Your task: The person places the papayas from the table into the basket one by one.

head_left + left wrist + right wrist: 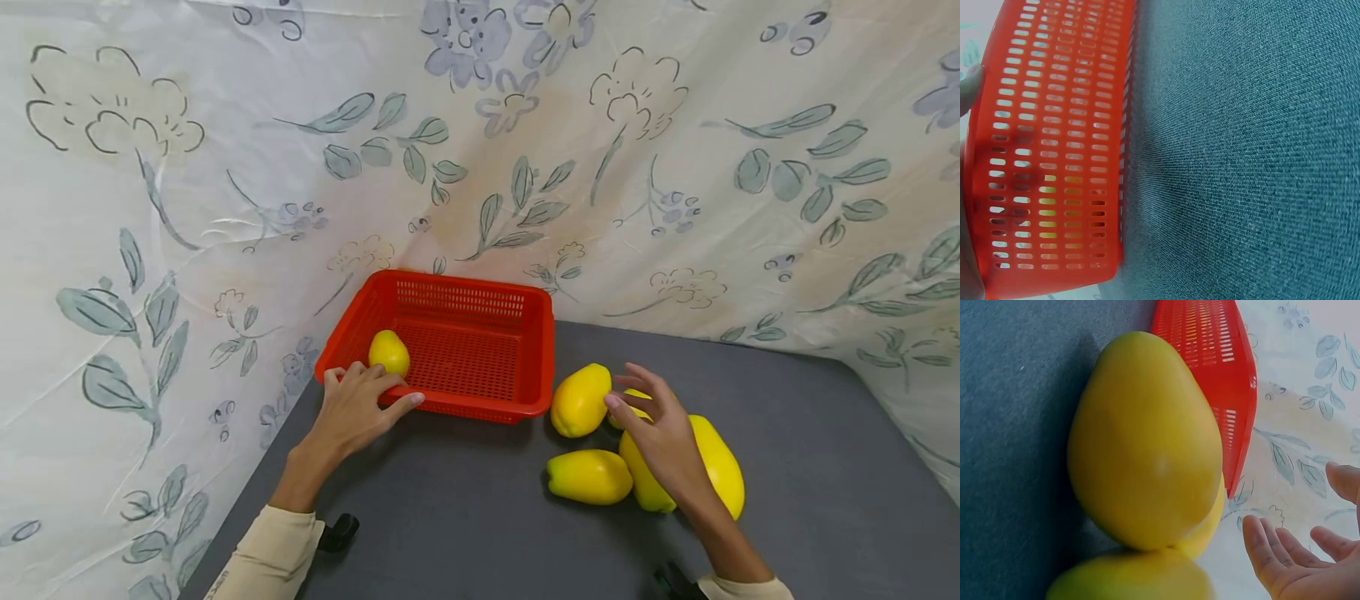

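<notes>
At the front left of the red plastic basket (465, 287), my left hand (360, 408) holds the rim, fingers over it and thumb along the front edge. Inside, close to those fingers, lies a small yellow fruit (389, 352); its colour also shows through the basket's slots in the left wrist view. My right hand (660, 433) hovers with spread fingers above several mango-like yellow fruits and holds nothing. Nearest its fingertips is an upright-leaning fruit (582, 401) beside the basket. Another fruit (590, 477) lies on its side in front, and a large one (718, 467) is partly hidden by the hand.
The basket and fruits stand on a dark grey cloth-covered table (465, 517). A floral curtain (525, 125) hangs behind and along the left, close to the basket's back edge. Dark wrist straps (339, 533) show at the sleeves.
</notes>
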`<state>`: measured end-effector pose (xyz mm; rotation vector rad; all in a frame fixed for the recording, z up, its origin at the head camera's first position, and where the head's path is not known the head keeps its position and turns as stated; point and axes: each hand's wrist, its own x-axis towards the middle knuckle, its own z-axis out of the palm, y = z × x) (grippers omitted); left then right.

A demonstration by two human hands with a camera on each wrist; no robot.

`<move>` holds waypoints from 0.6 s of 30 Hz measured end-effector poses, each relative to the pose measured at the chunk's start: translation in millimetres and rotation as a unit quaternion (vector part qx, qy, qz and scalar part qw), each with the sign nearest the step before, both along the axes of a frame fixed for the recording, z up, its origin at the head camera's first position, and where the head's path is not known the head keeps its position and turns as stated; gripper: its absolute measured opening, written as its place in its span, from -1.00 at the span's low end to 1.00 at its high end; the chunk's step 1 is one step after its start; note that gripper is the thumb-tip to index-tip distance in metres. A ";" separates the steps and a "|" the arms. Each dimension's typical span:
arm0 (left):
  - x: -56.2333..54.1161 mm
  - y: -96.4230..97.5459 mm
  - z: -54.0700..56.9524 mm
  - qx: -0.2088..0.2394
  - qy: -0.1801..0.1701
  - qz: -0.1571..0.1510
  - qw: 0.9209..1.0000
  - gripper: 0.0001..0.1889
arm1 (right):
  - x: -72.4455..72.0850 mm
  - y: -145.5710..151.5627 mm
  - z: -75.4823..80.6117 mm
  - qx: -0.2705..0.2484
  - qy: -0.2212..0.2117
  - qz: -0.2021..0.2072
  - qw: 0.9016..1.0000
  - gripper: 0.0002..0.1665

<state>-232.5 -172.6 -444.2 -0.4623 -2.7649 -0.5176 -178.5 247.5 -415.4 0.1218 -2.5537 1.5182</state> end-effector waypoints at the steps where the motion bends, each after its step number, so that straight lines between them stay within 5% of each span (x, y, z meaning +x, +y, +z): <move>1: -0.2 -0.6 -0.3 -0.001 -0.001 0.000 1.000 -0.42 | 1.1 0.8 -0.3 0.002 0.000 -0.003 1.000 -0.17; 18: 0.4 -8.4 -0.2 -0.005 0.006 -0.009 1.000 -0.44 | 19.6 22.3 -12.5 0.056 0.033 -0.054 0.996 -0.20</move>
